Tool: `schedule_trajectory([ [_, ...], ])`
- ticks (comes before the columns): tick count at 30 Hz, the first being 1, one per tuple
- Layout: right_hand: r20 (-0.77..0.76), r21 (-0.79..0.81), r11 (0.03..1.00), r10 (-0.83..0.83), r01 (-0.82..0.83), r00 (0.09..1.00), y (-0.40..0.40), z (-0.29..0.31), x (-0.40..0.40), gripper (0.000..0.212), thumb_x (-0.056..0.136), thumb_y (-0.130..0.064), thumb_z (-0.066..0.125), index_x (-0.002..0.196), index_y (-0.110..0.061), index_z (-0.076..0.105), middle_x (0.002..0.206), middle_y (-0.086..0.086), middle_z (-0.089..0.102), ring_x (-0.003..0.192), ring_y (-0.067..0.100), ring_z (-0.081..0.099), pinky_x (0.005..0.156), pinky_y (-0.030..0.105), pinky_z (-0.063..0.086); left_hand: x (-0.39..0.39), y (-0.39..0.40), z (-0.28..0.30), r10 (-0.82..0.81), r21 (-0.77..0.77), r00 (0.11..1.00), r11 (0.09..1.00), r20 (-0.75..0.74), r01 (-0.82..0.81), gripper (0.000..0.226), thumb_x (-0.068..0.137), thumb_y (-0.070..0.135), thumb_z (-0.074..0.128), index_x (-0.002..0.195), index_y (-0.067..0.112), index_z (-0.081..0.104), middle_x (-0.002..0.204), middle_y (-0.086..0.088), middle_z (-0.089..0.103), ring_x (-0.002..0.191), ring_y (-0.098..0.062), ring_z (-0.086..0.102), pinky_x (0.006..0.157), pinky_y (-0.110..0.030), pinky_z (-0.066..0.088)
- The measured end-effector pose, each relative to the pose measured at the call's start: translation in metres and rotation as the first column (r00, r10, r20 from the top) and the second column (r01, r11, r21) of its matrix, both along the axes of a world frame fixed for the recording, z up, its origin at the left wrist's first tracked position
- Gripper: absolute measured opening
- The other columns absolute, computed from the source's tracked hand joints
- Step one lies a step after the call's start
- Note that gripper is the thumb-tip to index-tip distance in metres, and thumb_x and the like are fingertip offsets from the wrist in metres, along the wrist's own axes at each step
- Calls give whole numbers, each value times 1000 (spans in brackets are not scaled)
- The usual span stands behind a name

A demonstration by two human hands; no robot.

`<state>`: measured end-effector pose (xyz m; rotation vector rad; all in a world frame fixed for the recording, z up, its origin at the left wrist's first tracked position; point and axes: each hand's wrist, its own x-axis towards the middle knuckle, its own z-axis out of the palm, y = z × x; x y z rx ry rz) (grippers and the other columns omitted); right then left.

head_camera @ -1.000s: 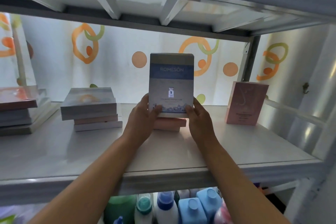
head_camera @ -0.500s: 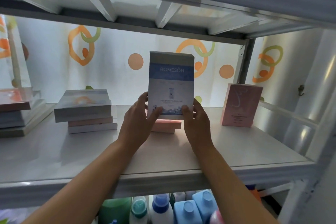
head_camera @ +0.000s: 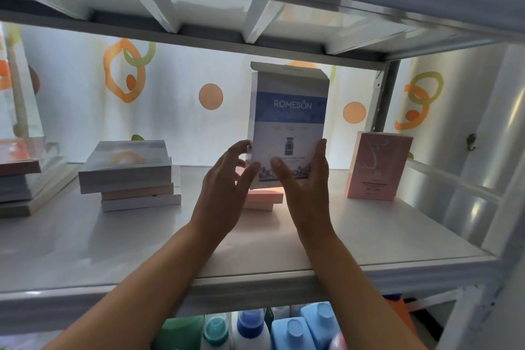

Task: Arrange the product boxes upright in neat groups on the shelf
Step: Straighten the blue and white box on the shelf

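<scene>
Stack of flat boxes (head_camera: 127,173) lying left of the fingers | left hand (head_camera: 224,193) pinching the upright ROMESÔN box (head_camera: 289,122) | right hand (head_camera: 306,187) gripping its other edge, above the shelf (head_camera: 369,236) | pink box (head_camera: 379,166) standing right.

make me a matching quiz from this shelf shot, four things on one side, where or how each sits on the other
Things:
1. blue box
2. pink box
3. stack
4. bottles

States:
a. lying flat, left of the hands
b. on the lower shelf
c. upright, in both hands
d. standing alone on the right

Pairs: 1-c, 2-d, 3-a, 4-b
</scene>
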<state>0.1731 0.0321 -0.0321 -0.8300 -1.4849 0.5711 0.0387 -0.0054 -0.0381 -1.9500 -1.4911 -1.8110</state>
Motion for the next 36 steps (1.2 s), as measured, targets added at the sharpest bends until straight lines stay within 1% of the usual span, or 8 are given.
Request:
schedule_trajectory([
  [4,-79,-79,992,95,-101,992,7,-1,5,111,52,-85,66,145,-43,22,143,-12,40,125,15,48,103,39,48,3,-4,-2,-2,71,992,997,-128,11,37,103,27,36,138,21,45,131,-3,61,109,-24,65,90,-39,56],
  [7,-43,-112,978,172,-176,984,5,2,6,110,47,-85,69,141,-43,29,136,-13,45,120,15,51,96,40,54,6,-7,-1,-22,103,976,994,-215,45,41,101,28,34,142,26,37,130,-8,62,108,-30,66,88,-33,54],
  [11,-190,-189,892,377,-411,906,-3,7,12,71,67,-58,67,132,-39,45,117,-14,61,107,15,60,84,33,58,9,-11,2,-45,62,979,996,-199,59,55,94,39,43,145,28,25,139,-5,56,112,-31,65,91,-42,53],
  [16,-461,-193,732,521,-654,719,-8,13,19,37,73,-39,55,107,-24,58,93,-1,66,94,27,57,97,62,45,9,-9,0,-6,-106,978,994,-208,-17,59,86,52,47,137,23,42,138,-1,56,100,-21,66,85,-45,58],
  [20,-636,-112,580,582,-807,507,-4,14,22,56,70,-42,67,119,-15,61,109,12,64,103,38,55,98,70,39,7,-6,1,-1,46,962,999,-273,14,30,94,31,54,117,13,59,136,-6,57,97,-30,66,83,-48,58],
  [23,-708,-2,416,642,-909,295,-3,15,29,71,81,-51,53,140,-14,49,130,21,53,120,47,47,102,74,30,5,-1,0,64,112,951,993,-301,-31,22,97,22,55,113,9,60,130,-9,57,111,-31,59,89,-48,54],
  [26,-719,69,306,675,-950,165,0,13,37,70,88,-58,40,144,-17,45,141,23,45,136,52,33,105,75,23,5,-1,1,90,115,958,991,-272,-60,25,99,28,48,113,9,58,126,-7,56,112,-28,56,87,-44,55],
  [36,-752,82,266,649,-960,116,3,10,37,69,90,-61,37,140,-16,52,142,24,44,132,54,35,107,74,20,4,-5,3,129,146,942,985,-309,-88,33,97,35,44,113,10,57,128,-7,55,105,-28,59,75,-39,60],
])
